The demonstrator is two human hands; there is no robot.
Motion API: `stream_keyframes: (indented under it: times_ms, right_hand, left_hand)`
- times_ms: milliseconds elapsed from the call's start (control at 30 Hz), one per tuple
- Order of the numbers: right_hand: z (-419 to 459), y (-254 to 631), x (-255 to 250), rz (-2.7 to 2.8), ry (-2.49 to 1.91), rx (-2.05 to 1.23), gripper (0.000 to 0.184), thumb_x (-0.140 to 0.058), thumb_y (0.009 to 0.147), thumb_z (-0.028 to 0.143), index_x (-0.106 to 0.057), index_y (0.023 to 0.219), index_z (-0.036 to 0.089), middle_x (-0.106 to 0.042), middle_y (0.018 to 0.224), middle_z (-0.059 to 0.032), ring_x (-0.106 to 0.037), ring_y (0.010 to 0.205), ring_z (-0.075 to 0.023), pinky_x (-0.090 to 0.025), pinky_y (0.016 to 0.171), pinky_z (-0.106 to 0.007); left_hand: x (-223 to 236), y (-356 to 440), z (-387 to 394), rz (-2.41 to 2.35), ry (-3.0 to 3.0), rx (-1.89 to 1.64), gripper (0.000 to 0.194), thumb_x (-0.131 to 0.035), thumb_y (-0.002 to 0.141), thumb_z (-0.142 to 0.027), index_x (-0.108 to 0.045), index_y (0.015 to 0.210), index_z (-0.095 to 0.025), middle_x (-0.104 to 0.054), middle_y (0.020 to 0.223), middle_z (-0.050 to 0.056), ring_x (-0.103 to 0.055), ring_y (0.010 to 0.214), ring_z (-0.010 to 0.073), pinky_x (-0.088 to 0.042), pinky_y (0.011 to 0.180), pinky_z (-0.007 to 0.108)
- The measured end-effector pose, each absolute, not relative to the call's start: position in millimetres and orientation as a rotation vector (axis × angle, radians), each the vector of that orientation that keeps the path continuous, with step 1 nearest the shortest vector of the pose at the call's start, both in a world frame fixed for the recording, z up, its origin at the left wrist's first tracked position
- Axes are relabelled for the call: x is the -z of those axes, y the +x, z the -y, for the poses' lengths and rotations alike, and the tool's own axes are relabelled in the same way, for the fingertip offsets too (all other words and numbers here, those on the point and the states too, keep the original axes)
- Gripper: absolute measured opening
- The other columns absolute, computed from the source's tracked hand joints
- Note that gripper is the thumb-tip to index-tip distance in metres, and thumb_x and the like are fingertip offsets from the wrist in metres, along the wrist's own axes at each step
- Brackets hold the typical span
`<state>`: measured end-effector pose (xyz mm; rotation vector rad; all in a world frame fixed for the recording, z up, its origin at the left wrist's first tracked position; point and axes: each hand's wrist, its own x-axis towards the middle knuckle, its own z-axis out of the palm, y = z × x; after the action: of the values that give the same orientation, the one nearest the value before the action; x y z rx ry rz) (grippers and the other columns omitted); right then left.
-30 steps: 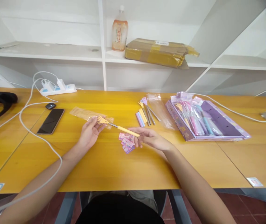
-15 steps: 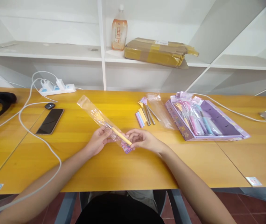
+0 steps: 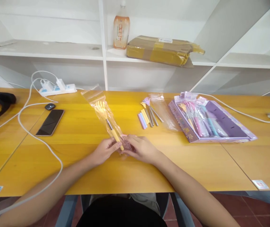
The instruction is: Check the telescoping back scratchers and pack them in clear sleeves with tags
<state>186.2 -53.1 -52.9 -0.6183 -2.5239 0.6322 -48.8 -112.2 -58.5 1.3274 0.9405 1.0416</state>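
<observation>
My left hand (image 3: 105, 150) and my right hand (image 3: 140, 148) meet at the middle of the yellow table (image 3: 135, 170). Both pinch the lower end of a clear plastic sleeve (image 3: 99, 105) that stands tilted up and away to the left. Inside the sleeve is a small yellow back scratcher (image 3: 107, 121) with a claw-shaped head at the top and a yellow grip between my fingers. Pink-purple paper labels that lay under my right hand are hidden by it.
Several loose pastel scratchers (image 3: 147, 115) and an empty sleeve (image 3: 163, 110) lie behind my right hand. A purple display box (image 3: 210, 121) of packaged ones sits at the right. A black phone (image 3: 50, 122), white cable (image 3: 37, 138) and power strip (image 3: 57, 89) are at the left. Shelves hold a bottle (image 3: 121, 27) and parcel (image 3: 163, 50).
The yellow scratcher went from bare in my hands into the clear sleeve. The sleeve swung up from lying flat to standing tilted, and both hands closed together at its lower end.
</observation>
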Motion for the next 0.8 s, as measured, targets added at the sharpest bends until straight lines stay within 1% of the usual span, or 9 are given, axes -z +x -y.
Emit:
stream_keyframes:
  times_ms: [100,167,267,333,400,467,533,700,800]
  right_hand:
    - [53.2,188.1,49.8,2.538,-0.598,-0.677,0.053,-0.059,0.107,0.056,-0.057,0.145,0.019,-0.074,0.123,-0.0178,-0.072,0.095,-0.0265,-0.054,0.087,-0.038]
    - [50.1,192.8,47.0,2.515,-0.558,-0.779,0.062,-0.059,0.104,0.063,-0.053,0.149,0.020,-0.073,0.128,-0.0176,-0.072,0.094,-0.0257,-0.054,0.087,-0.038]
    - [44.7,200.9,44.4,2.473,-0.552,-0.919,0.086,-0.074,0.088,0.073,-0.048,0.153,0.023,-0.074,0.123,-0.0136,-0.071,0.087,-0.0237,-0.055,0.082,-0.035]
    - [42.7,204.4,44.8,2.454,-0.587,-0.932,0.095,-0.084,0.078,0.072,-0.049,0.152,0.023,-0.075,0.113,-0.0099,-0.070,0.081,-0.0226,-0.055,0.078,-0.034]
    - [42.2,205.7,46.4,2.451,-0.587,-0.838,0.082,-0.087,0.084,0.061,-0.052,0.148,0.024,-0.074,0.110,-0.0090,-0.070,0.082,-0.0222,-0.056,0.077,-0.034]
    - [42.3,205.2,48.2,2.460,-0.509,-0.708,0.052,-0.078,0.098,0.045,-0.059,0.142,0.026,-0.072,0.115,-0.0100,-0.070,0.088,-0.0213,-0.056,0.079,-0.033]
    - [42.5,204.1,49.5,2.452,-0.391,-0.622,0.029,-0.069,0.105,0.032,-0.067,0.133,0.027,-0.070,0.117,-0.0099,-0.070,0.093,-0.0191,-0.056,0.079,-0.031]
    - [44.4,200.9,49.5,2.339,-0.253,-0.694,0.012,-0.073,0.102,0.025,-0.077,0.114,0.024,-0.064,0.110,-0.0075,-0.068,0.086,-0.0140,-0.058,0.075,-0.026]
    - [46.6,198.0,48.4,2.267,-0.263,-0.814,0.009,-0.076,0.100,0.025,-0.077,0.108,0.022,-0.062,0.111,-0.0082,-0.068,0.091,-0.0156,-0.060,0.077,-0.028]
  left_hand:
    - [54.3,-48.3,113.5,-0.976,1.254,-1.096,0.025,-0.075,0.096,-0.043,-0.084,0.104,-0.021,-0.083,0.103,0.009,-0.076,0.097,0.0286,-0.059,0.091,0.036]
    - [54.4,-49.0,111.9,-1.012,1.173,-1.137,0.025,-0.080,0.092,-0.043,-0.085,0.101,-0.020,-0.083,0.100,0.008,-0.076,0.098,0.0294,-0.058,0.092,0.036]
    - [59.7,-50.7,107.6,-1.044,1.083,-1.176,0.032,-0.080,0.091,-0.050,-0.084,0.096,-0.019,-0.083,0.098,0.009,-0.076,0.095,0.0285,-0.059,0.086,0.034]
    - [63.6,-51.2,105.5,-1.040,1.032,-1.190,0.038,-0.078,0.092,-0.056,-0.082,0.092,-0.018,-0.082,0.092,0.009,-0.075,0.086,0.0259,-0.059,0.079,0.033]
    - [65.1,-50.5,105.0,-1.013,0.976,-1.172,0.042,-0.077,0.091,-0.060,-0.079,0.087,-0.018,-0.080,0.085,0.008,-0.073,0.076,0.0236,-0.059,0.072,0.033]
    - [64.0,-49.2,105.9,-0.977,0.941,-1.125,0.045,-0.078,0.090,-0.062,-0.077,0.087,-0.017,-0.079,0.083,0.008,-0.072,0.071,0.0224,-0.060,0.069,0.034]
    - [61.8,-47.9,107.1,-0.959,0.945,-1.076,0.047,-0.076,0.091,-0.063,-0.077,0.093,-0.017,-0.079,0.088,0.009,-0.073,0.073,0.0222,-0.061,0.071,0.035]
    - [58.4,-47.3,108.7,-1.025,1.136,-1.013,0.052,-0.074,0.095,-0.058,-0.073,0.126,-0.016,-0.079,0.118,0.012,-0.075,0.100,0.0270,-0.062,0.086,0.038]
    - [58.9,-47.8,110.7,-0.963,1.225,-0.923,0.056,-0.072,0.098,-0.054,-0.064,0.140,-0.019,-0.078,0.114,0.011,-0.076,0.093,0.0256,-0.062,0.083,0.038]
